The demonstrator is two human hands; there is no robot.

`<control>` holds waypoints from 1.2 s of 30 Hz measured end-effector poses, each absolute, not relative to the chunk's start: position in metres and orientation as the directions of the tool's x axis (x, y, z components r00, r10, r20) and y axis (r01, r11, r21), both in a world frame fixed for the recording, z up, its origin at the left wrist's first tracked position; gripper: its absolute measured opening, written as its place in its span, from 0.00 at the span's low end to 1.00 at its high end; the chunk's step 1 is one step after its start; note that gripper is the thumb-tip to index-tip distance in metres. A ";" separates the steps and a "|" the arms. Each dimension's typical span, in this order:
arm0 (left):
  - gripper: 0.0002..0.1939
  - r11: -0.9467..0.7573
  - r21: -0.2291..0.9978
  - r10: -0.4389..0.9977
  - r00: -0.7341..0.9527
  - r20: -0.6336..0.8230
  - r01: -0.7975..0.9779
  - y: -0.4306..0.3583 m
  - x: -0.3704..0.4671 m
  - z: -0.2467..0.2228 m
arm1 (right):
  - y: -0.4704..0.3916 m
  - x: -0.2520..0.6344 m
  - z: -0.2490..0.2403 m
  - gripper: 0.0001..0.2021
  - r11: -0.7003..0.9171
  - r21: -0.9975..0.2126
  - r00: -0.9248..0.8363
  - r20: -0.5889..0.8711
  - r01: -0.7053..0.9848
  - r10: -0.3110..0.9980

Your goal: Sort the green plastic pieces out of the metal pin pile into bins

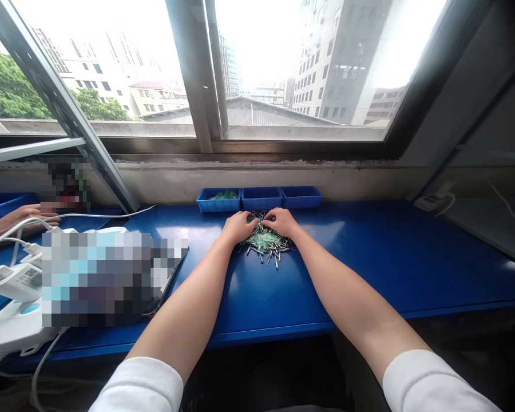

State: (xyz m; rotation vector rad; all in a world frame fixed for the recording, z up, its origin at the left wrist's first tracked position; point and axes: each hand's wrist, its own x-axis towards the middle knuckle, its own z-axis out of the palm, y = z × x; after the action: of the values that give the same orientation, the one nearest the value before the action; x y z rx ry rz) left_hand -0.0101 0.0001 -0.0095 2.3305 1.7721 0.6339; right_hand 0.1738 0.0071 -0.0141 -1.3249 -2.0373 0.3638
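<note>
Left hand, right hand curled inward — grip I can't make out | metal pins, green pieces heaped between, on blue table | risk: careless sweep — loose pins may scatter

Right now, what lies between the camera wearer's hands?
In the head view, metal pins and green pieces lie heaped between the left hand and right hand.

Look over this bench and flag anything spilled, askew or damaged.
Slim metal pins and pale green pieces lie loose and jumbled on the blue tabletop, by the left hand and right hand; whether spilled is unclear. The strip below the window frame looks ragged, possibly flaking paint.
</note>
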 end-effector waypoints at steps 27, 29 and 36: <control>0.16 -0.597 0.383 0.750 0.321 0.578 0.705 -0.012 0.002 0.005 | 0.010 0.175 -0.003 0.22 0.353 -0.929 0.001 0.355 0.110 0.935; 0.13 -0.625 0.357 0.734 0.367 0.571 0.694 -0.013 0.005 0.005 | 0.009 0.172 -0.003 0.24 0.341 -0.934 -0.003 0.343 0.107 0.939; 0.12 -0.580 0.349 0.742 0.301 0.599 0.736 -0.010 0.006 0.002 | 0.006 0.170 -0.002 0.26 0.333 -0.906 -0.016 0.341 0.263 0.940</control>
State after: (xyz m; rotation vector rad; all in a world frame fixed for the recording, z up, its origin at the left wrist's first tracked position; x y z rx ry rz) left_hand 0.0064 -0.0098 0.0022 2.5268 1.4359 1.1704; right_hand 0.1701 0.0060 -0.0019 -1.1419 -1.5194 0.7879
